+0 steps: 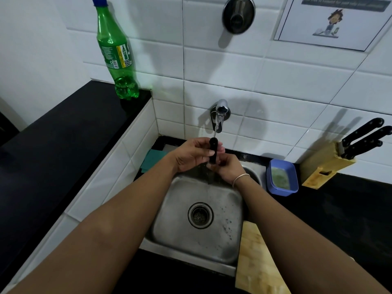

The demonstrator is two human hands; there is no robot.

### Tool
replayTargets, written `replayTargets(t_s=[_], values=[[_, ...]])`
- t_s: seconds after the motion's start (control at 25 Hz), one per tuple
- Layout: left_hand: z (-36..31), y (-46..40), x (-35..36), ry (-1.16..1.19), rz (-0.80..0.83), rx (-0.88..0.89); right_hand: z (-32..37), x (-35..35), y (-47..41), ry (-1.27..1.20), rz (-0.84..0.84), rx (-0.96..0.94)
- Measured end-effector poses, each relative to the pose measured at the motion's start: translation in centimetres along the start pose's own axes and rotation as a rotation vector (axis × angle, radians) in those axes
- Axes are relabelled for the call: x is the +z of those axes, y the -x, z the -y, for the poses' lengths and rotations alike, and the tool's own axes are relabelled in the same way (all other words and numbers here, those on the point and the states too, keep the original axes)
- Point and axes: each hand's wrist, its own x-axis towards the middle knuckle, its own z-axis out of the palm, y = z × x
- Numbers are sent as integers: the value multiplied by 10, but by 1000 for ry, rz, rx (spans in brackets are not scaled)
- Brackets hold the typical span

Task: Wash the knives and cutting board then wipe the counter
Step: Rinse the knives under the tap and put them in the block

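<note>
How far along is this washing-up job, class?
Possibly done: three knives stand in the knife block. In hand: both hands, left hand and right hand, hold a knife under the running tap. Left: the cutting board beside the sink, then the counter.

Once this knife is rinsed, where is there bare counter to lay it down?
Bare black counter lies between the blue tub, knife block and cutting board. The raised ledge left of the sink is bare beyond the green bottle. Crowded: the back corner around the tap.
</note>
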Motion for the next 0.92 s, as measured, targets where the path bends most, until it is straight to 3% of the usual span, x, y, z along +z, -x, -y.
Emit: replayTargets(t_s=[0.12,0.36,0.52,0.68,0.8,0.92], values=[[-6,1,-1,-93,-13,0,-5,1,1,-28,14,-9],[-11,-20,4,-477,-565,38,8,2,-11,-14,-66,28],[-9,-31,8,-684,-780,87,16,7,-9,-47,-167,49],[-16,-33,6,-668,-972,143,11,10,1,-41,-284,49],[-22,-29,5,-723,-1137,161,-5,11,9,-21,-177,33],[-22,-26,1,-739,-1137,180,-18,4,15,119,10,46]])
